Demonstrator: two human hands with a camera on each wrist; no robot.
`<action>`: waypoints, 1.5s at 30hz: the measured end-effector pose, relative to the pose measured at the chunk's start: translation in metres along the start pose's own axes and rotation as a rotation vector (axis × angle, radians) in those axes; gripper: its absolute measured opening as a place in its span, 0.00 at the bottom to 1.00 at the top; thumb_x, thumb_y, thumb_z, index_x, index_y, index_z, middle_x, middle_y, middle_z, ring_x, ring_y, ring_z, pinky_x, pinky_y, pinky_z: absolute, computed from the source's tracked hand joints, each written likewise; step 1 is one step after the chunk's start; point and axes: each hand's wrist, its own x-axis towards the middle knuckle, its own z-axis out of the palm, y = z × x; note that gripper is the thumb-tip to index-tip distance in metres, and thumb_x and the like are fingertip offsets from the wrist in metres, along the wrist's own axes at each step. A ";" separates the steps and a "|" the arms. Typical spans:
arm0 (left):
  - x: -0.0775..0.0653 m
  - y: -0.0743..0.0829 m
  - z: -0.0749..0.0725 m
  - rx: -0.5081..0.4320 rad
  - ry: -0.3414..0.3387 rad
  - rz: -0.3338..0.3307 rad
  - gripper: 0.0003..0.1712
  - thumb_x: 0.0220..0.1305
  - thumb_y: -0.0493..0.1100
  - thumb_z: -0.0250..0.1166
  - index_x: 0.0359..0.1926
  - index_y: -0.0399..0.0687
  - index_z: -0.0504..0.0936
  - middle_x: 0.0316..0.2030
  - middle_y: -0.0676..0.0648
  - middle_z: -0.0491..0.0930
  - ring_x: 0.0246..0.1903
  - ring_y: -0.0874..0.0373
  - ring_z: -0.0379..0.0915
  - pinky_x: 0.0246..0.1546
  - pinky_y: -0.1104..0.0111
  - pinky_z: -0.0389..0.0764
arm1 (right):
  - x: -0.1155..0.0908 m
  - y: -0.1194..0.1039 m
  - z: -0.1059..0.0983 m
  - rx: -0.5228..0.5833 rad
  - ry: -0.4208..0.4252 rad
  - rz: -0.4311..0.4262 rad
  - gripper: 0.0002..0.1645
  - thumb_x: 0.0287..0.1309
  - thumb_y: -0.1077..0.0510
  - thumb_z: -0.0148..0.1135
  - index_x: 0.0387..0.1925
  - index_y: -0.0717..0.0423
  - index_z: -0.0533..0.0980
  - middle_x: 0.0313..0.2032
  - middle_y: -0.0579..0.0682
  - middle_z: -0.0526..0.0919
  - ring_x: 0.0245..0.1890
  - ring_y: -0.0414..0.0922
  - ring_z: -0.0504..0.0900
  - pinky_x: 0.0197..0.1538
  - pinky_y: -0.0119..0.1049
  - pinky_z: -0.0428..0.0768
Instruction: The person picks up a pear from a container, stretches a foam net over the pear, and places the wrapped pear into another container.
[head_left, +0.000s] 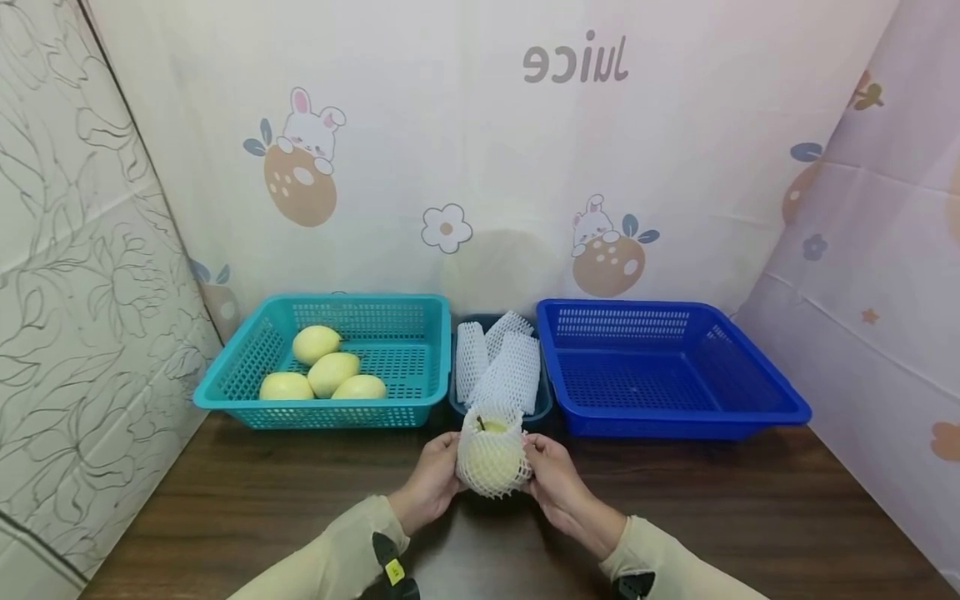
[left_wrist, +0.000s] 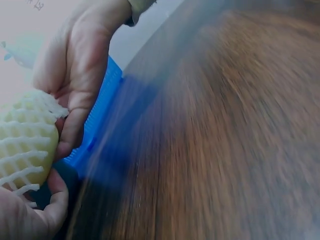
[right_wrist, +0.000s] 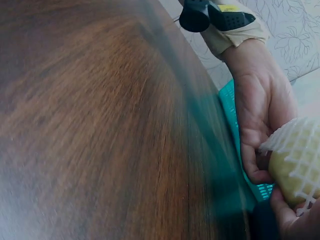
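A pale yellow pear point(head_left: 491, 462) with a dark stem stands upright inside a white foam net point(head_left: 480, 417), held above the near middle of the table. On its left side my left hand point(head_left: 432, 479) grips the netted pear, fingers curled at the net's edge. From the opposite side my right hand point(head_left: 558, 487) pinches the net against the fruit. Both wrist views show thumbs and fingers close around the pear's lower part, where the mesh is stretched. The net's upper end rises loosely above the stem.
A teal basket point(head_left: 405, 414) at the left holds several bare pears point(head_left: 333, 373). Behind the hands, a small dark blue basket point(head_left: 545, 400) contains more foam nets point(head_left: 471, 358). To the right is a blue basket point(head_left: 637, 400). Patterned curtains point(head_left: 495, 167) stand behind the brown table point(head_left: 750, 517).
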 end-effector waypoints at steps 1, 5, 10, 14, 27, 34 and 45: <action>0.000 0.000 0.001 -0.003 0.010 -0.004 0.21 0.76 0.44 0.44 0.58 0.31 0.66 0.48 0.41 0.75 0.40 0.57 0.75 0.41 0.61 0.78 | 0.000 0.000 0.000 -0.003 -0.005 -0.009 0.08 0.70 0.65 0.40 0.43 0.68 0.65 0.35 0.52 0.75 0.32 0.42 0.77 0.35 0.39 0.77; 0.002 -0.001 0.005 -0.040 0.041 -0.002 0.20 0.75 0.44 0.46 0.57 0.32 0.67 0.47 0.41 0.76 0.39 0.58 0.76 0.42 0.61 0.79 | 0.002 0.000 -0.003 0.004 -0.030 -0.045 0.09 0.71 0.64 0.41 0.42 0.68 0.66 0.35 0.52 0.76 0.32 0.42 0.77 0.35 0.38 0.77; 0.006 -0.003 0.010 -0.097 0.049 0.029 0.19 0.74 0.41 0.48 0.58 0.31 0.67 0.49 0.41 0.75 0.41 0.60 0.75 0.44 0.66 0.78 | 0.008 0.000 0.000 -0.003 0.042 -0.042 0.08 0.68 0.67 0.42 0.42 0.68 0.67 0.32 0.51 0.76 0.30 0.42 0.77 0.33 0.37 0.76; 0.006 -0.002 0.013 -0.130 0.030 0.037 0.23 0.74 0.38 0.49 0.63 0.29 0.62 0.57 0.37 0.70 0.47 0.58 0.73 0.50 0.65 0.75 | 0.011 -0.001 -0.001 0.015 0.010 -0.045 0.08 0.67 0.68 0.43 0.44 0.70 0.67 0.32 0.50 0.77 0.30 0.41 0.77 0.34 0.37 0.76; 0.002 0.006 0.021 -0.344 -0.025 -0.040 0.24 0.73 0.35 0.49 0.66 0.30 0.59 0.57 0.37 0.70 0.50 0.56 0.74 0.53 0.64 0.73 | 0.011 -0.003 -0.006 0.171 -0.170 0.038 0.17 0.69 0.69 0.36 0.56 0.76 0.61 0.36 0.50 0.80 0.37 0.41 0.79 0.41 0.35 0.77; 0.000 0.006 0.016 -0.405 -0.106 -0.049 0.24 0.73 0.34 0.47 0.66 0.28 0.58 0.49 0.43 0.77 0.49 0.57 0.74 0.55 0.63 0.71 | 0.008 -0.005 -0.017 0.099 -0.293 0.088 0.14 0.70 0.64 0.41 0.51 0.67 0.69 0.36 0.49 0.80 0.38 0.42 0.77 0.44 0.38 0.75; -0.006 0.008 0.014 -0.506 -0.131 -0.121 0.26 0.74 0.35 0.46 0.69 0.32 0.55 0.57 0.39 0.72 0.54 0.54 0.71 0.57 0.60 0.69 | -0.002 -0.032 -0.025 -0.303 -0.198 -0.251 0.26 0.70 0.55 0.46 0.61 0.70 0.63 0.48 0.57 0.75 0.45 0.42 0.76 0.50 0.36 0.76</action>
